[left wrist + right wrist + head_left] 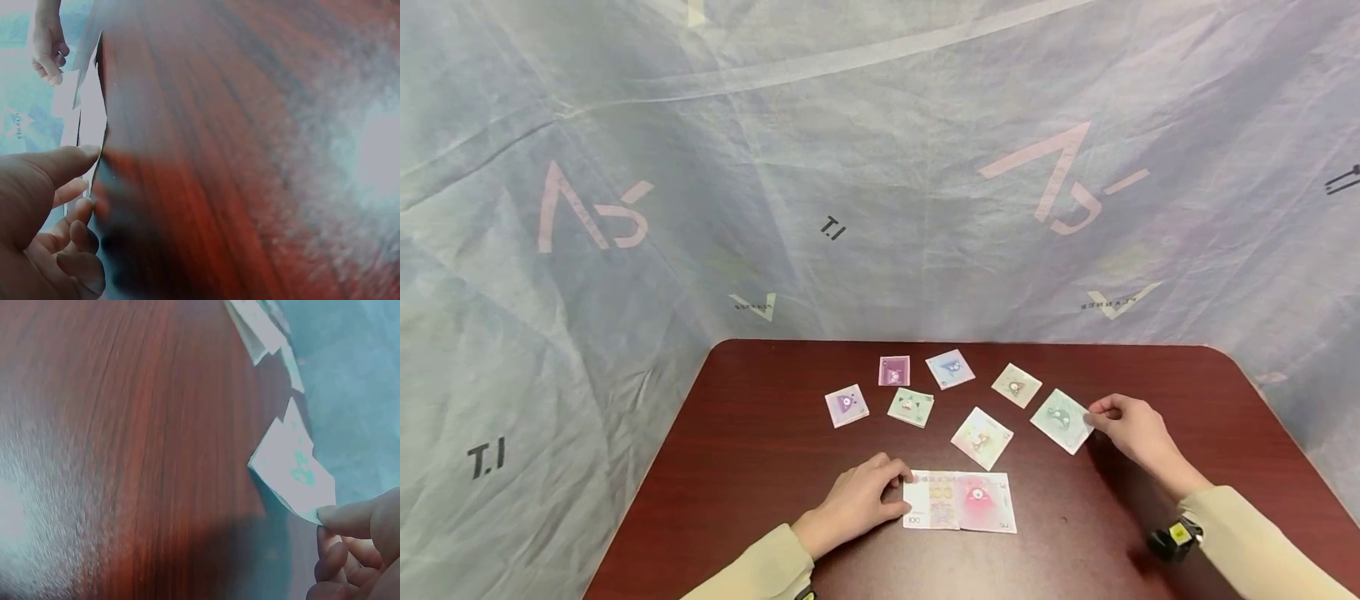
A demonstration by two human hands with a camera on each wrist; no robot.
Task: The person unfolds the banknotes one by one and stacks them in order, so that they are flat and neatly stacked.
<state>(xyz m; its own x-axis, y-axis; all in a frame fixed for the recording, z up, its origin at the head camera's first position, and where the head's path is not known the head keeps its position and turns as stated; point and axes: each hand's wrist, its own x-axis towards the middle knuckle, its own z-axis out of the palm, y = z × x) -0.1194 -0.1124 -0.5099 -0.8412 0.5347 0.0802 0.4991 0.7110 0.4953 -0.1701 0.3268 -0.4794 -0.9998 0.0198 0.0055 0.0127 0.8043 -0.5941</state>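
A white and pink toy banknote point(985, 500) marked 100 lies spread near the front of the table, creased across its middle. My left hand point(861, 500) is at its left end, curled fingers and thumb at the edge. Seen from the left wrist, the thumb point(81, 159) overlaps the paper's edge point(94, 112). Further right, my right hand point(1131, 429) pinches the corner of a folded green note point(1060, 421) between thumb and fingers. From the right wrist this green note point(294, 469) shows two layers, with its near corner bent up under the thumb point(344, 519).
Several other folded notes lie in a loose arc behind: a purple one point(847, 405), a magenta one point(894, 371), a blue one point(951, 368), a green one point(911, 407) and yellowish ones point(982, 437). The dark red table point(752, 442) ends against grey sheeting point(880, 167).
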